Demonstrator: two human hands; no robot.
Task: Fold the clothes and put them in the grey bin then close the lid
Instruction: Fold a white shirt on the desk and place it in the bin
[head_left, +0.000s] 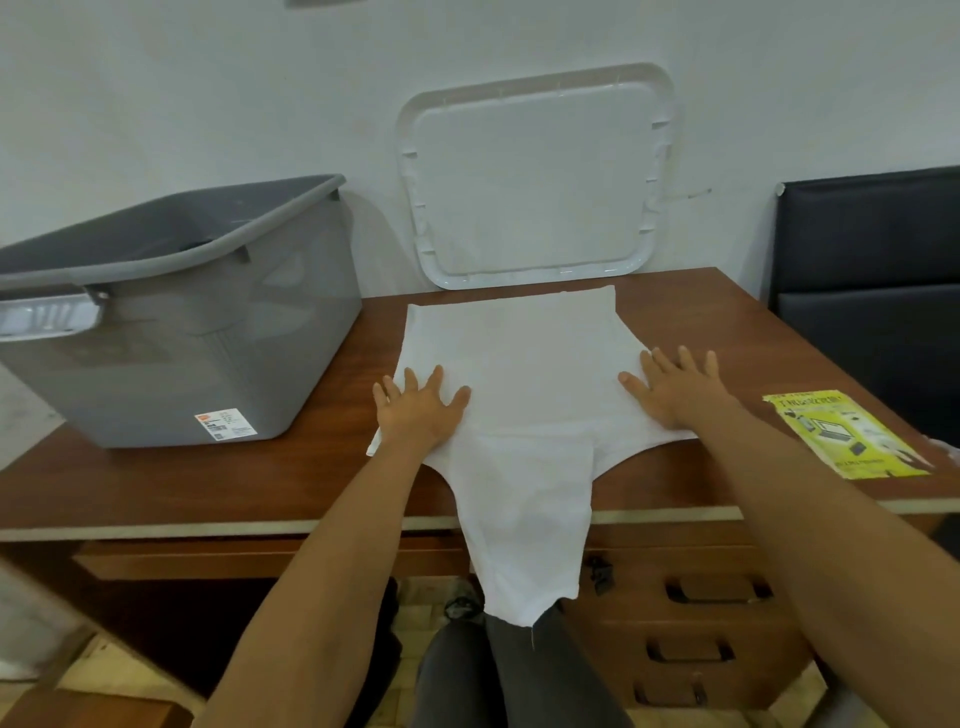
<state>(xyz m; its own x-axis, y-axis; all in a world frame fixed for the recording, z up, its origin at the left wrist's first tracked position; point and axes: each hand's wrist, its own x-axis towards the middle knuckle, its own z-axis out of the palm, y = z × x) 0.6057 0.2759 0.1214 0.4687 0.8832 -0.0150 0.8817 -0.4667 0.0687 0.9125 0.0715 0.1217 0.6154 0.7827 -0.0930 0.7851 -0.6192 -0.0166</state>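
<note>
We've got the white garment (519, 364) spread on the wooden table (234, 483), approx. mid-table, just right of the grey bin (218, 338). Its narrower lower part hangs over the near edge toward our legs. Left hand (418, 410) lies flat on the cloth's left side, fingers straight & spread, gripping nothing. Right hand (675, 389) does the same on the right side, palm down, nothing pinched. The bin is open, w/ its white lid (535, 176) propped upright against the wall behind the table, apart from the bin. A yellow leaflet (847, 436) lies at far right, not touching the cloth. By the look of it the fabric is thin, light & soft, no stiffness, so it'll sag & crease wherever unsupported. The hanging part may drag the rest toward the edge if we lift both palms at once, and it prob. slides easily on the polished wood. Best hold, we reckon: pinch the outer edges near each hand, or take the dangling hem & bring it up, one palm down as anchor. Folded small, it should carry w/ no weight to speak of.
</note>
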